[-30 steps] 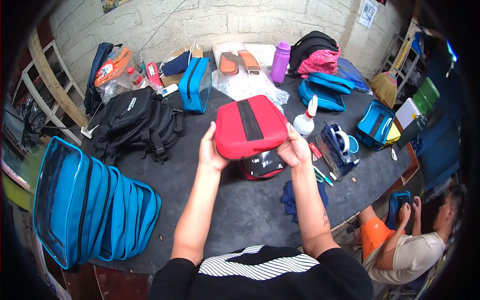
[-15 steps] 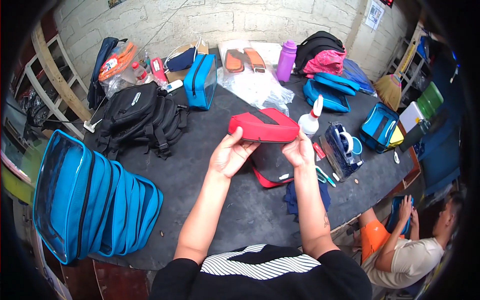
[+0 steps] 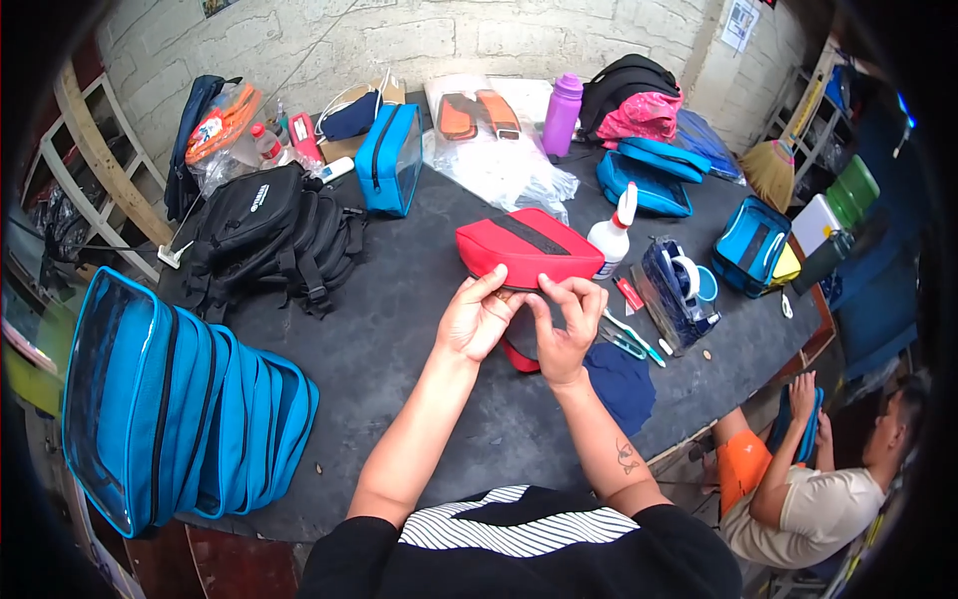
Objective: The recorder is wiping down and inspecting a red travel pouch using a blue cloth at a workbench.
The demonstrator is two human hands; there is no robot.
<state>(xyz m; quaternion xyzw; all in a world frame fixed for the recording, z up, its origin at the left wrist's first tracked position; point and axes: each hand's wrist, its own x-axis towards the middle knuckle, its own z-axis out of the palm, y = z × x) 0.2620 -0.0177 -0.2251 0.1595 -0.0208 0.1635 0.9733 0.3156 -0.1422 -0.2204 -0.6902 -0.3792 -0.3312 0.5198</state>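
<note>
Above the middle of the table I hold a red zippered pouch (image 3: 534, 252) with a black strip across its top. My left hand (image 3: 477, 311) grips its near side, thumb on the red face and fingers underneath. At the middle of that same near edge, my right hand (image 3: 567, 324) pinches with thumb and forefinger, close to the left fingertips. Below my hands a second red and black piece (image 3: 519, 357) lies on the table, mostly hidden. To the right of my right hand are a dark blue cloth (image 3: 621, 384) and small green-handled snips (image 3: 627, 342).
Nested blue clear-fronted bags (image 3: 215, 399) stand at the left, behind them a black backpack (image 3: 274, 235). A white spray bottle (image 3: 611, 240), a clear case with tape rolls (image 3: 671, 290) and a purple bottle (image 3: 562, 115) stand rightward. A co-worker (image 3: 813, 489) sits lower right, holding something blue.
My right hand has left the pouch's right end and come leftward to the middle of its near edge. The pouch has tipped, showing more of its top, and the dark cloth is more exposed.
</note>
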